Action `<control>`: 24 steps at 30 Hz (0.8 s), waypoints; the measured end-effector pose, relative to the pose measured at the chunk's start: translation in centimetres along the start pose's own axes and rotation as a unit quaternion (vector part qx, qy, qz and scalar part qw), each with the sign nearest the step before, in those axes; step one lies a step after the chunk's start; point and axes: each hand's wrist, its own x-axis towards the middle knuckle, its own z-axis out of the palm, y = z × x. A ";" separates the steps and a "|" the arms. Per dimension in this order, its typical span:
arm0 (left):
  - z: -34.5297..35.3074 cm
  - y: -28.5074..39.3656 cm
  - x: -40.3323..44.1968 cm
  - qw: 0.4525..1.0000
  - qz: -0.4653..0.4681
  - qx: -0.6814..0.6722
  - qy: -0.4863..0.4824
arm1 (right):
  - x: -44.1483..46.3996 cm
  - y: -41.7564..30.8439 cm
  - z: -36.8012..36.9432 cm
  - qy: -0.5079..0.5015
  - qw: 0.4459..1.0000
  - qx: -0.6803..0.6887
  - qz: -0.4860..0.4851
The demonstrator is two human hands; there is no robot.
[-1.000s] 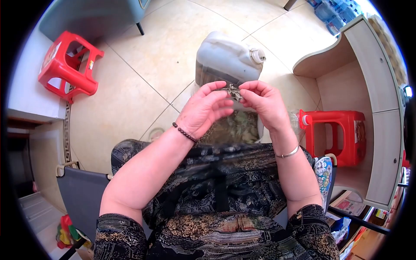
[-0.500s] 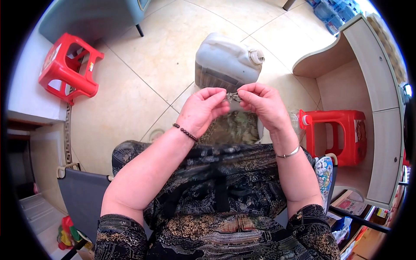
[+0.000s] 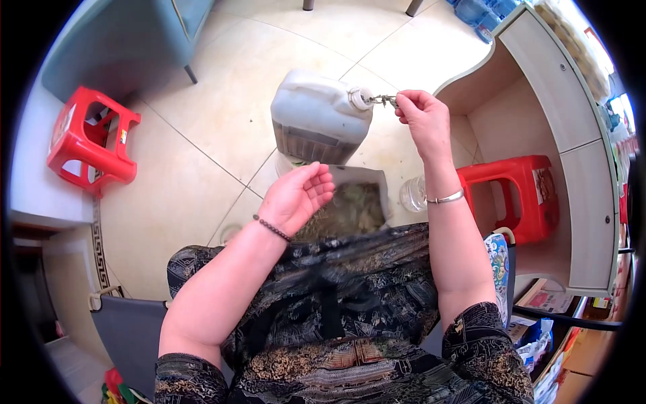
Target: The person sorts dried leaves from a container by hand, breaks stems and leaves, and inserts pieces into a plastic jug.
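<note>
My right hand [image 3: 424,121] pinches a thin, twiggy dried herb sprig [image 3: 383,101] between thumb and fingertips. The sprig's far end is at the mouth of a white plastic jerrycan [image 3: 319,111], whose lower part looks dark with its contents. It is unclear whether the tip is inside the opening or just before it. Lower and to the left, my left hand [image 3: 296,198] is half open with loosely curled fingers and nothing visible in it. Beneath it, close to my lap, a pale container [image 3: 385,195] holds greenish-brown dried leaves, partly blurred.
A clear plastic bottle [image 3: 412,194] stands beside the leaf container, near a red stool [image 3: 531,165] on the right. Another red stool [image 3: 94,138] is at the left. A curved pale cabinet [image 3: 525,87] borders the right side; a blue-grey chair [image 3: 128,54] is at upper left.
My hands, together on the sprig before, have parted. The right has carried the sprig up and right to the jerrycan's mouth; the left has let go and dropped lower. The view has shifted.
</note>
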 end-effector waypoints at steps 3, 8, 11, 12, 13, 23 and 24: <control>-0.1 -0.1 0.1 1.000 -0.013 0.010 0.003 | 0.8 1.4 0.8 -0.011 0.999 -0.038 -0.027; 0.2 -0.2 0.2 1.000 -0.021 0.010 0.020 | 1.6 1.6 2.3 -0.010 0.975 -0.207 -0.086; 0.1 -0.3 0.5 1.000 -0.025 0.005 0.017 | 2.0 2.1 3.2 -0.021 0.970 -0.230 -0.077; 0.1 -0.3 0.6 1.000 -0.026 0.003 0.010 | 2.0 2.0 3.4 -0.034 0.969 -0.236 -0.069; 0.1 -0.3 0.6 1.000 -0.027 0.001 0.004 | 1.9 1.9 3.6 -0.049 0.967 -0.243 -0.060; -0.2 -0.2 0.5 0.999 -0.037 0.001 0.004 | 1.2 -0.1 2.3 -0.087 0.975 -0.173 -0.109; -0.3 -0.3 0.6 0.999 -0.037 -0.001 0.003 | 1.0 0.1 2.4 -0.086 0.975 -0.173 -0.109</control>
